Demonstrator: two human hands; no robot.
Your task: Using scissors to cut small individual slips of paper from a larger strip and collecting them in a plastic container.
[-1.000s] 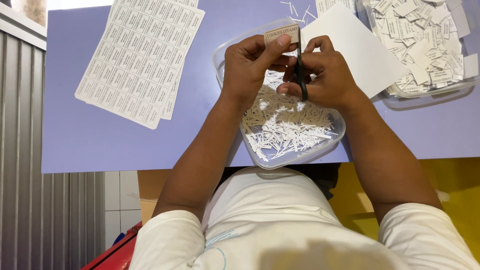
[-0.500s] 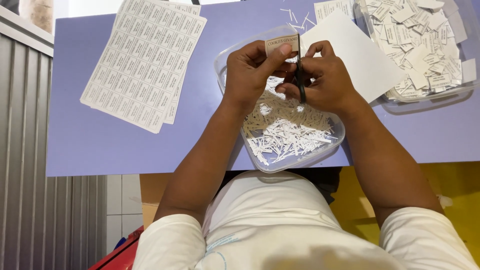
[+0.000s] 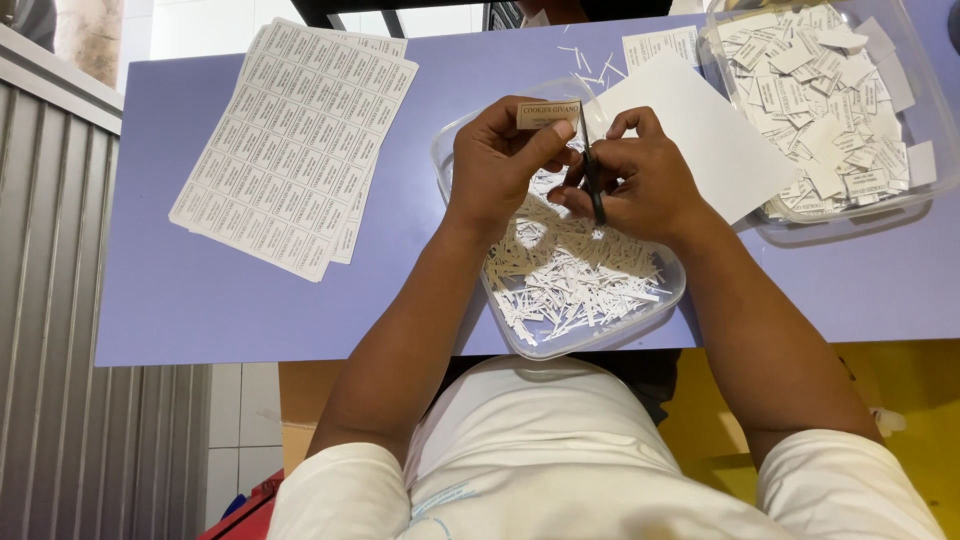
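The left hand (image 3: pixel 500 165) pinches a small label (image 3: pixel 548 114) over the tray (image 3: pixel 655 300) of scraps while the right hand (image 3: pixel 640 185) grips scissors (image 3: pixel 593 180) at its edge; I'd trim slowly, keeping the blades on the border.

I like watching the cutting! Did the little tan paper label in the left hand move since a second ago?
No. The small tan paper label stays pinched in the left hand, over the far rim of the clear plastic tray of white paper trimmings.

Printed label sheets (image 3: pixel 295 145) lie left; a clear tub (image 3: pixel 925 120) of cut labels (image 3: pixel 820 90) sits right
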